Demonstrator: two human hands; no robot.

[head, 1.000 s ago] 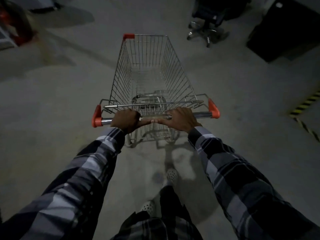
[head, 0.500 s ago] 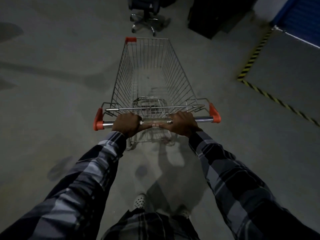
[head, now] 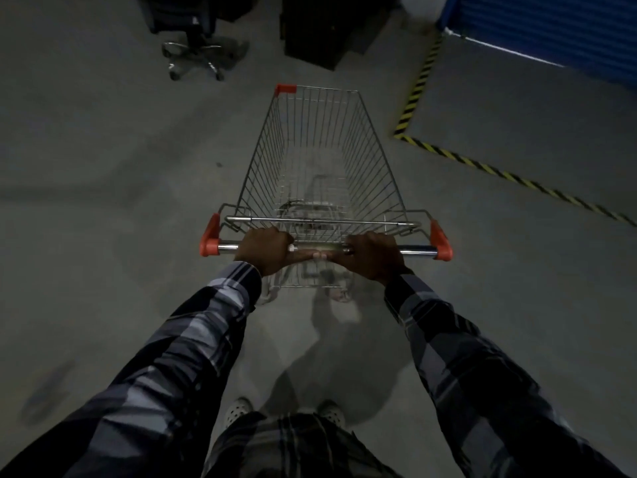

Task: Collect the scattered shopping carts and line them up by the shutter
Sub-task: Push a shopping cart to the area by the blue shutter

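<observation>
Hands grip one wire shopping cart at the centre of the frame: the left hand and right hand each curl around its chrome handle bar, thumbs nearly meeting in the middle, between red end caps. Its basket holds nothing but wire mesh. Yellow-black hazard tape marks the concrete floor at upper right, before a blue shutter. An office chair and a dark cabinet stand along the top edge.
</observation>
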